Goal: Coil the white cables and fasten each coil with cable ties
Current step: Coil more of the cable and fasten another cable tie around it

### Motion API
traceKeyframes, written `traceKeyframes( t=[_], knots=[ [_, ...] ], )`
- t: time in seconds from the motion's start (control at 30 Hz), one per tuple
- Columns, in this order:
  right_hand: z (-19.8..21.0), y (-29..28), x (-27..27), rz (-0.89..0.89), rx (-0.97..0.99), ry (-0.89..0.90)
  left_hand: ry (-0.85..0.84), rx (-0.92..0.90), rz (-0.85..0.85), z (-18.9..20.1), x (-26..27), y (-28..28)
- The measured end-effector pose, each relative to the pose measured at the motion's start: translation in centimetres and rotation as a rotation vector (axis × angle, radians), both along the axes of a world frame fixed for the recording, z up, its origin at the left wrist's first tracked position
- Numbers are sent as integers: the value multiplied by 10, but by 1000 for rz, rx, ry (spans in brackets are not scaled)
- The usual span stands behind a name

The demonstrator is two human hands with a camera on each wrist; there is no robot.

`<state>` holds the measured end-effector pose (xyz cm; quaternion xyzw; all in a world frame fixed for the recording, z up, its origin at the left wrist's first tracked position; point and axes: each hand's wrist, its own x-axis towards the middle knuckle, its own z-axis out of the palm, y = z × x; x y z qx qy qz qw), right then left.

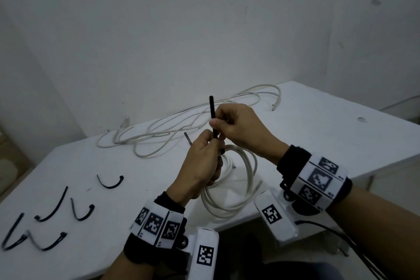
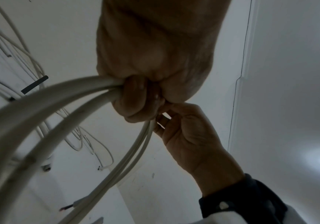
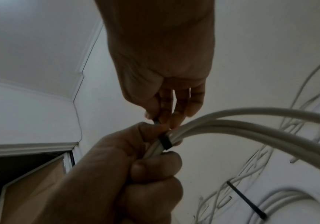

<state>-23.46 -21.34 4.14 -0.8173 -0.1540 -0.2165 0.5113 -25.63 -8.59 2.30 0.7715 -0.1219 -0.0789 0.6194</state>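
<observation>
My left hand (image 1: 204,157) grips a coil of white cable (image 1: 238,191) and holds it above the table's near edge. A black cable tie (image 1: 212,113) is looped round the coil's strands just past the left fingers, seen as a black band (image 3: 165,141) in the right wrist view. The tie's tail stands upright, pinched by my right hand (image 1: 223,121) between thumb and fingers. A second black tail (image 1: 187,138) sticks out left of the left hand; its base is hidden. In the left wrist view the left hand (image 2: 136,98) is curled round the strands (image 2: 59,97).
Loose white cables (image 1: 172,127) sprawl across the back of the white table (image 1: 127,161), near the wall. Several spare black cable ties (image 1: 110,183) lie at the table's front left. Another cable coil (image 3: 293,203) rests on the table below the hands.
</observation>
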Motion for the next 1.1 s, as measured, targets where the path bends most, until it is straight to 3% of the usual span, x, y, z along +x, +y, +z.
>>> traceKeyframes(
  t=[0.4,0.6,0.7,0.87,1.1],
  knots=[
    [2,12,19,15,274,146,102,-120,7,7,-8,-1],
    [12,-6,11,141,160,198,295,-232,-10,3,-4,13],
    [17,-34,4,114,78,218,351,-323,17,4,4,25],
    [-16,-58,-12,-98,71,107,340,-428,33,10,16,38],
    [-54,-46,-26,12,-26,129,375,-492,-5,12,19,38]
  ],
)
